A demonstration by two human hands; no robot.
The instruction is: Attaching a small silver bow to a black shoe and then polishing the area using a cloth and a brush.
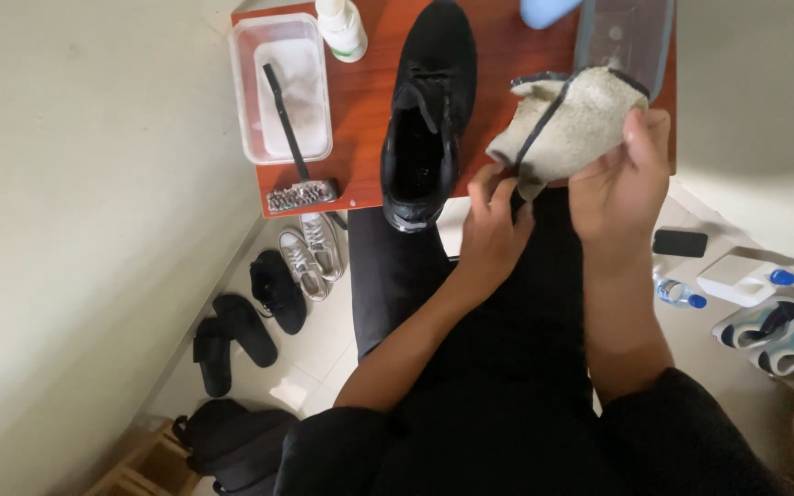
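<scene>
**Seated person holds a cleaning cloth over a low table with a black shoe**

Seen from above, a small red-brown wooden table (360, 138) stands against a pale wall, close before the person's knees, so everything on it is within reach. A black lace-up shoe (426, 110) rests on it, heel toward the person and slightly overhanging the near edge, its opening facing up. To its left sits a clear plastic tub (279, 87) with a black-handled brush (291, 147) lying across it, bristles resting on the table. A white bottle (342, 28) stands behind.

A beige cloth with dark edging (567, 124) is held up just right of the shoe, near it but not touching. The right hand (619, 188) grips the cloth's right side, thumb pressed on top. The left hand (493, 230) pinches its lower left corner, as if stretching it flat. Other shoes and sandals line the floor below.
</scene>
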